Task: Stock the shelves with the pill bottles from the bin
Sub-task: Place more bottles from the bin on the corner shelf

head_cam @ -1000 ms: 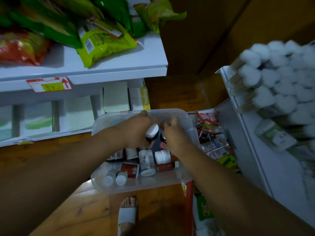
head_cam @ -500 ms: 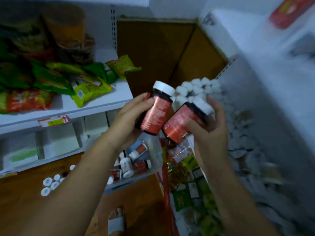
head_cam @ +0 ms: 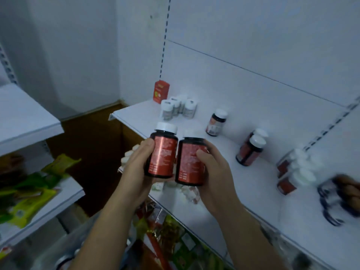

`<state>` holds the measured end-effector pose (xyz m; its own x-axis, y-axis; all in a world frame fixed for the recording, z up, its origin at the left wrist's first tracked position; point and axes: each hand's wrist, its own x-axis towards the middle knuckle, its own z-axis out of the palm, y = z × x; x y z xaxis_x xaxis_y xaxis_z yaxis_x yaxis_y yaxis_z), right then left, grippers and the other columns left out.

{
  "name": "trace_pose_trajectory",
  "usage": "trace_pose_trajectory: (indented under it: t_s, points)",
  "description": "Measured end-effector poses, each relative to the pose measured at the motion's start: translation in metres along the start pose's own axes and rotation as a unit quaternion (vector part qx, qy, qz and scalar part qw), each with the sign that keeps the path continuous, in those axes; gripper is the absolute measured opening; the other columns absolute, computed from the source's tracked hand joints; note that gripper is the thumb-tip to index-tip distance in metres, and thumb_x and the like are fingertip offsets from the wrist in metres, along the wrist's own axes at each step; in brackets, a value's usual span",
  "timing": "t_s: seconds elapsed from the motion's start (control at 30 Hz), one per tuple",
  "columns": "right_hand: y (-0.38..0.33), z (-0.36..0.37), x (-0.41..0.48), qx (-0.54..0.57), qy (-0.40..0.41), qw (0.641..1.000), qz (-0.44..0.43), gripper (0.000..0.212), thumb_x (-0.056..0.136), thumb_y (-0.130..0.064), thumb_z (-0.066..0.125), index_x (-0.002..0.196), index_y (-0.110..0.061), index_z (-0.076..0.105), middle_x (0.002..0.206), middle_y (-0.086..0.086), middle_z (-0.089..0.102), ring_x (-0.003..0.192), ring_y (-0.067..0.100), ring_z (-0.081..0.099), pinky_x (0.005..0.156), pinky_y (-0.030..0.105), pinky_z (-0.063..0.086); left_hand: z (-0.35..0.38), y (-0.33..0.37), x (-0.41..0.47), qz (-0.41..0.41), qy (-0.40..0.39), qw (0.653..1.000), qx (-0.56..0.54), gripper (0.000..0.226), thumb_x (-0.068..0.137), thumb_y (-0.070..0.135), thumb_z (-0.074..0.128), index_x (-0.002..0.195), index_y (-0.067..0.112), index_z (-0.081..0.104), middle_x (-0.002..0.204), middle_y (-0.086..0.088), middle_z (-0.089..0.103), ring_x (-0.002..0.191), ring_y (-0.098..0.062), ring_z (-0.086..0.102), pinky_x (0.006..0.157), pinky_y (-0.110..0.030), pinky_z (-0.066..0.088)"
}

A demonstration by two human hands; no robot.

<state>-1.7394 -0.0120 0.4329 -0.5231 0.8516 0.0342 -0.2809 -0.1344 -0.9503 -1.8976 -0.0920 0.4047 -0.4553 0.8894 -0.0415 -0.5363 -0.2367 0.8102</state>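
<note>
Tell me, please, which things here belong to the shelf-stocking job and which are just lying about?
Job: left hand gripping one red-label bottle; right hand gripping a second red-label bottle; white shelf; stocked bottles standing on it.
Lying about: red carton; green snack packs on the left shelving.

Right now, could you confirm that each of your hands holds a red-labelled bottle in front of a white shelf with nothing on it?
Not quite: the shelf is not bare. The head view shows white bottles beside a red box and dark bottles standing on it. The rest holds: the left hand grips one red-labelled bottle, the right hand the other bottle.
</note>
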Motion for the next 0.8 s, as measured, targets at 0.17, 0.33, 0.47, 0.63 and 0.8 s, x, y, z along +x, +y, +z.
trace_pose_trajectory:
  t_s: [0.17, 0.33, 0.47, 0.63, 0.8]
  points:
    - [-0.022, -0.037, -0.042, 0.019, 0.055, 0.998, -0.015, 0.045, 0.091, -0.024, 0.066, 0.134, -0.013, 0.063, 0.128, 0.016, 0.07, 0.115, 0.033, 0.069, 0.092, 0.05, 0.06, 0.051, -0.01, -0.021, -0.017, -0.056, 0.997, 0.048, 0.054, 0.094, 0.052, 0.056, 0.133, 0.015, 0.066, 0.111, -0.011, 0.072, 0.091, -0.024, 0.073, 0.068, -0.044, 0.061]
    - [-0.035, -0.086, -0.085, 0.023, 0.114, 0.993, -0.028, 0.045, 0.09, -0.024, 0.073, 0.132, -0.012, 0.066, 0.125, 0.017, 0.072, 0.117, 0.036, 0.069, 0.098, 0.053, 0.057, 0.093, -0.044, -0.05, -0.019, -0.115, 0.987, 0.106, 0.053, 0.09, 0.054, 0.061, 0.132, 0.021, 0.067, 0.12, -0.012, 0.074, 0.101, -0.029, 0.073, 0.067, -0.042, 0.06]
    - [-0.042, -0.124, -0.119, 0.002, 0.137, 0.99, -0.043, 0.044, 0.09, -0.021, 0.074, 0.133, -0.02, 0.064, 0.118, 0.013, 0.075, 0.11, 0.034, 0.073, 0.092, 0.053, 0.059, 0.119, -0.071, -0.076, -0.02, -0.124, 0.983, 0.132, 0.043, 0.098, 0.042, 0.065, 0.138, 0.028, 0.062, 0.128, -0.009, 0.072, 0.116, -0.035, 0.07, 0.083, -0.054, 0.061]
    - [-0.041, -0.156, -0.148, -0.024, 0.158, 0.985, -0.066, 0.042, 0.096, -0.013, 0.07, 0.134, -0.027, 0.059, 0.117, 0.008, 0.076, 0.108, 0.03, 0.074, 0.091, 0.052, 0.061, 0.138, -0.097, -0.096, -0.024, -0.12, 0.979, 0.162, 0.051, 0.093, 0.032, 0.076, 0.14, 0.034, 0.059, 0.128, -0.007, 0.073, 0.119, -0.033, 0.07, 0.097, -0.064, 0.057]
    - [-0.033, -0.166, -0.141, -0.131, 0.219, 0.962, -0.1, 0.051, 0.091, -0.019, 0.079, 0.133, -0.039, 0.056, 0.122, -0.009, 0.072, 0.11, 0.006, 0.07, 0.09, 0.032, 0.061, 0.148, -0.112, -0.08, 0.048, -0.133, 0.953, 0.268, 0.058, 0.093, 0.019, 0.08, 0.144, 0.036, 0.056, 0.134, 0.009, 0.07, 0.125, -0.015, 0.067, 0.102, -0.049, 0.057]
